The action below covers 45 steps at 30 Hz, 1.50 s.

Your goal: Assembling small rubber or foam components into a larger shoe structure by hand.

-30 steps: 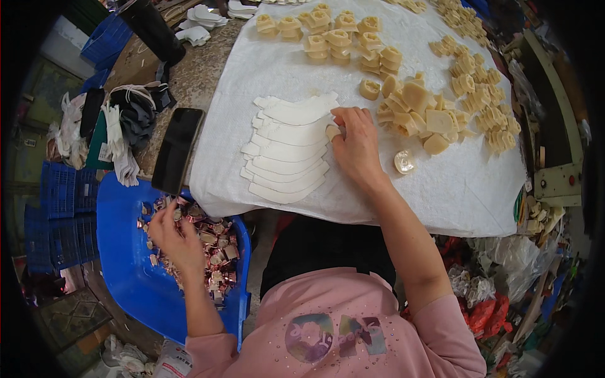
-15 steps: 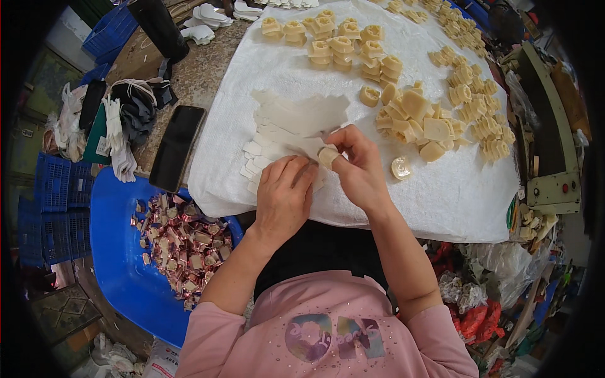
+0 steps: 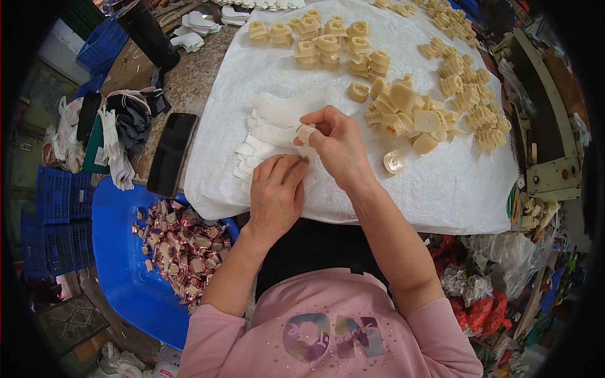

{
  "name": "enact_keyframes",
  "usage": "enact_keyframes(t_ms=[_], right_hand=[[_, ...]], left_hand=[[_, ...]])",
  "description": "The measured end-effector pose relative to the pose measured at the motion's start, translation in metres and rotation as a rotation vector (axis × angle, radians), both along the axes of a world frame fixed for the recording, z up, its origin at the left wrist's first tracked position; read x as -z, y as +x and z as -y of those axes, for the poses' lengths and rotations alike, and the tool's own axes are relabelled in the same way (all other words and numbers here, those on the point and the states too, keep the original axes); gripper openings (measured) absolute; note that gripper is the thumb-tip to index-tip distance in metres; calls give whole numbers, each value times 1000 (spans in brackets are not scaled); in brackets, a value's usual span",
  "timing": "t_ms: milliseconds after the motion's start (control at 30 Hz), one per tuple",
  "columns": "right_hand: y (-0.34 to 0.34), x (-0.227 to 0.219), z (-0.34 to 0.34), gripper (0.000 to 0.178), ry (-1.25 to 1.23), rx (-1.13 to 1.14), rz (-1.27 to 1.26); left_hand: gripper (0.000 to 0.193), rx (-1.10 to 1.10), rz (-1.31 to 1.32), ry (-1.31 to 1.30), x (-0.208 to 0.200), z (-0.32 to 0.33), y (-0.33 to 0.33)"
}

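From here, the white strips point(image 3: 265, 128) right of the phone point(image 3: 173, 154) look light, bendy and easily creased, best lifted by an end; the left hand point(image 3: 275, 200) bunches over them, the right hand point(image 3: 343, 151) half-curls, grips unclear.

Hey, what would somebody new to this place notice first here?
Probably the bright blue tub at lower left, holding shiny pinkish pieces. Next, perhaps, the cream-coloured pieces clustered across the far and right parts of the white sheet. Near its left side, the left hand and right hand are close together at overlapping white strips.
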State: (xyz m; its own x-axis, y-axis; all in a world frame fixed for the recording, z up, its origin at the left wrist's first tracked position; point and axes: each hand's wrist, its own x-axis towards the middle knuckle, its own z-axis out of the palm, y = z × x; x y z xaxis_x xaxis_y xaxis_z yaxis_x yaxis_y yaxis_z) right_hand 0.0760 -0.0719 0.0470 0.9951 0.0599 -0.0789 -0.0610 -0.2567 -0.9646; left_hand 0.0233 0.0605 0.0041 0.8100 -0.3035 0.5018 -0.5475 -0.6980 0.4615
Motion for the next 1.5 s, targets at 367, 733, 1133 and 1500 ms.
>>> enact_keyframes(t_ms=[367,733,1133,1500], right_hand=[[14,-3,4,10,62,41,52],[29,-62,6,14,573,99,220],[-82,6,74,13,647,-101,-186],[-69,45,130,33,-921,462,234]], left_hand=[[34,-18,13,37,2,0,1],[36,1,12,29,1,-3,0],[42,262,-602,-781,-27,13,-21],[41,244,-1107,-1393,-17,52,-29]])
